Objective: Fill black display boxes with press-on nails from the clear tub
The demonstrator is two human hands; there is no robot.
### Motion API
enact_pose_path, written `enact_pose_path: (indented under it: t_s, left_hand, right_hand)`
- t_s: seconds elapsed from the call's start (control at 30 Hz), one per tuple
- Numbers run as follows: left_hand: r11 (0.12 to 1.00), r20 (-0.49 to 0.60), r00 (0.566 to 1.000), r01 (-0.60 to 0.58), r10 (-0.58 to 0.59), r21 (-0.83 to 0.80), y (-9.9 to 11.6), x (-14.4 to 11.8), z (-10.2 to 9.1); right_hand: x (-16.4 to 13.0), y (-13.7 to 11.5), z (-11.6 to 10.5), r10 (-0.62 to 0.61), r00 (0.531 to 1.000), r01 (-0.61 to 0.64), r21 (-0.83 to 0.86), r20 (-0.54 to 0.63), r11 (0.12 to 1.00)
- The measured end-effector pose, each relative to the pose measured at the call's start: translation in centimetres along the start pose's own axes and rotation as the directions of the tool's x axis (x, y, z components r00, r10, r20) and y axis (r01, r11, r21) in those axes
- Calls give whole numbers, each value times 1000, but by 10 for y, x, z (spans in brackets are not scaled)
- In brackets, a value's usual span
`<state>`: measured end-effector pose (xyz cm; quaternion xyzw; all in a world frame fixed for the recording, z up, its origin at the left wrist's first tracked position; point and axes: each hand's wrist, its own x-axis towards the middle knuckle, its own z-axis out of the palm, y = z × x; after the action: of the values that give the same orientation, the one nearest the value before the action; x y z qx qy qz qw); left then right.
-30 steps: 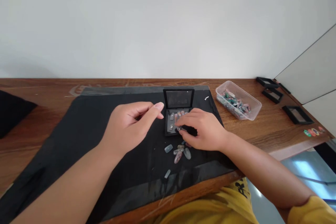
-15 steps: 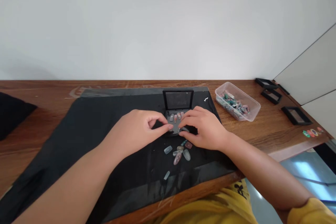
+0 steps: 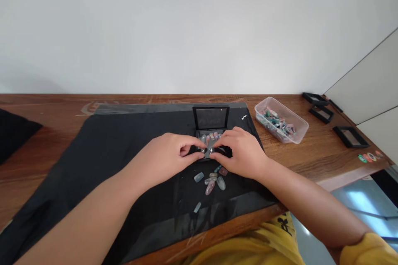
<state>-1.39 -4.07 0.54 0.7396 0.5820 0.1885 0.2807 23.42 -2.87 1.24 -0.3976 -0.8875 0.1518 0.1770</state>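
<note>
Head view gives me both hands from above, meeting over a small black case that stands open on a black mat. From where I sit, the case lies near the middle of the wooden bench, between its back and front edges, its lid raised toward the back edge. Inside, a row of nail tips lines the hinge side.

My left hand has its thumb and forefinger nearly together at the case's left part, a small piece between them. My right hand does likewise just beside it, its narrow grip around a nail tip with a bright speck. On neither side can I tell whether the grip is clamped or merely touching.

Toward the bench's front edge I see a loose cluster: a bluish nail tip, a pinkish one, a clear greyish one and others; one pale piece lies apart, nearer that edge. Right of the mat, a clear tub holds a heap of nail tips. Three black frames sit toward the bench's right edge, the farthest by the back right corner, and small coloured discs lie near the front right corner.
</note>
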Motion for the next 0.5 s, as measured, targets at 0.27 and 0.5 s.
enact_pose_path:
  t_s: [0.27, 0.5]
  left_hand:
    - [1000, 2, 1000, -19, 19, -23, -1, -1, 1]
    - [999, -7, 999, -34, 34, -40, -2, -1, 5]
  right_hand:
    - [3, 5, 4, 9, 1000, -9, 53, 3, 999]
    - [4, 6, 7, -26, 1000, 25, 57, 11, 998]
